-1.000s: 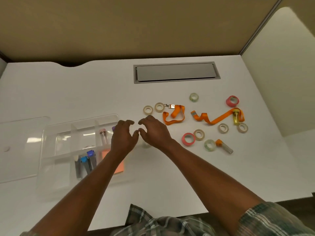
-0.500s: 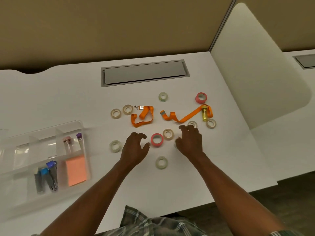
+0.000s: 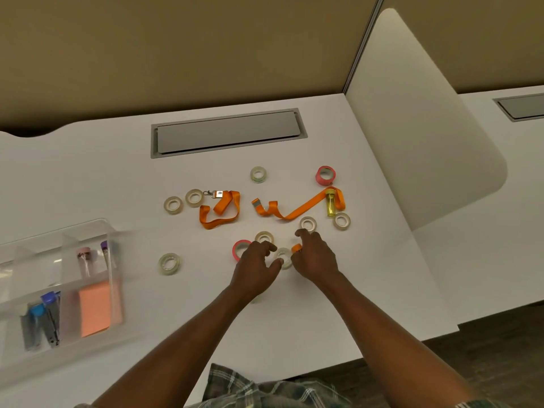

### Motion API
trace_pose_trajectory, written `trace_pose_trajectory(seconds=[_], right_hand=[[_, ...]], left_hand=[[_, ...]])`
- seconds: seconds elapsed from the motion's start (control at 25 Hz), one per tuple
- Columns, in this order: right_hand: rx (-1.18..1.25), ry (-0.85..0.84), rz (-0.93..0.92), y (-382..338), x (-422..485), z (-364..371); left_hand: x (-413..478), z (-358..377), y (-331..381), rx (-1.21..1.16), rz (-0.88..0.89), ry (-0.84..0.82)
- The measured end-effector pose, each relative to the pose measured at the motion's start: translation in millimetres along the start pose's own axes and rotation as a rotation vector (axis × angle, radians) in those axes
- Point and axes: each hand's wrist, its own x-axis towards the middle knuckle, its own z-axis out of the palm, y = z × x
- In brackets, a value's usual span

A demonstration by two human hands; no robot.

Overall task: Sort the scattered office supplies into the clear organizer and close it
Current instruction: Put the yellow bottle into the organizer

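Two bare hands meet near the middle of a white desk [image 3: 338, 290]; the left hand [image 3: 255, 267] has its fingers loosely curled and spread, thumb tip touching the rim of a clear tape roll [image 3: 283, 257] that lies between the two hands; whether it actually grips the roll cannot be told. The right hand [image 3: 316, 257] is curled, its fingers closed over a small orange-capped item [image 3: 296, 247], with only the orange end showing at nine o'clock of the hand.

At ten o'clock of the left hand a pink tape roll [image 3: 240, 248] lies partly under the knuckles; just past it, at twelve o'clock, sits a beige roll [image 3: 264, 237]; another pale roll [image 3: 308, 224] touches the right fingertips at twelve o'clock.

Further out, toward twelve o'clock on the desk, two orange lanyards lie apart: one folded lanyard [image 3: 219, 212] with a metal clip, and one long wavy lanyard [image 3: 297, 212] running toward one o'clock, where a yellow tube [image 3: 331, 205] rests on it; more rolls are scattered around them, including a second pink one [image 3: 325, 175].

At nine o'clock, well apart from the hands, the clear organizer [image 3: 109, 231] lies open and blurred; its compartments hold orange sticky notes [image 3: 94, 309], blue-capped items [image 3: 44, 316] and two small vials [image 3: 84, 259].
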Motion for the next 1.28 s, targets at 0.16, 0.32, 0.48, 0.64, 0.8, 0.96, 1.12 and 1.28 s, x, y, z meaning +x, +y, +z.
trace_pose_trajectory(seconds=[0.16,0.32,0.48,0.64,0.8,0.96,1.12,1.28], right_hand=[[-0.029,-0.01,-0.031,2,2,6],[0.544,-0.125,0.02,-16,9,-19],[0.705,-0.212,-0.057,-24,28,-45],[0.239,0.195,0.021,6,75,-56],[-0.12,0.164,0.123,35,100,-54],[-0.093,0.133,0.079,41,111,-46],[0.058,0.196,0.098,18,108,-51],[0.455,0.22,0.03,-30,88,-50]], left_hand=[[4,9,5,-0.026,-0.07,-0.025],[9,5,13,-0.233,-0.168,-0.092],[15,0,20,-0.517,-0.241,-0.075],[17,-6,21,-0.563,-0.313,-0.036],[10,-12,17,-0.54,-0.313,-0.009],[-2,-19,9,-0.524,-0.302,0.007],[-12,-32,-4,-0.587,-0.328,0.046],[-20,-49,-17,-0.693,-0.373,0.085]])
